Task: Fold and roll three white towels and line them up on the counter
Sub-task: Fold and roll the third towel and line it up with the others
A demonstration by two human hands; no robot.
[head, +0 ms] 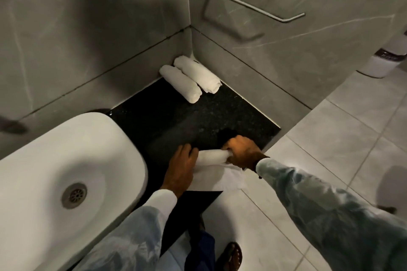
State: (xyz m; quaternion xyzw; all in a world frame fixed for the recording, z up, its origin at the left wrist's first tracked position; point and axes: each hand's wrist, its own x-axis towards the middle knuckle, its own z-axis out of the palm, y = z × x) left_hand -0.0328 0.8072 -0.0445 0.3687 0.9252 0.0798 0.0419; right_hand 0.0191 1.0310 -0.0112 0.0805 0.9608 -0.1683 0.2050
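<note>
Two rolled white towels (191, 80) lie side by side in the far corner of the black counter (176, 121), touching each other and the grey walls. A third white towel (214, 167) lies at the counter's near edge, partly rolled, with its flat end hanging over the edge. My left hand (179, 169) presses on the roll's left end. My right hand (241, 153) grips the roll's right end with curled fingers.
A white basin (55, 160) with a metal drain fills the counter's left side. A chrome towel rail (259, 10) hangs on the right wall. A white bin (383, 59) stands on the tiled floor at far right. My sandalled foot (231, 256) is below the counter edge.
</note>
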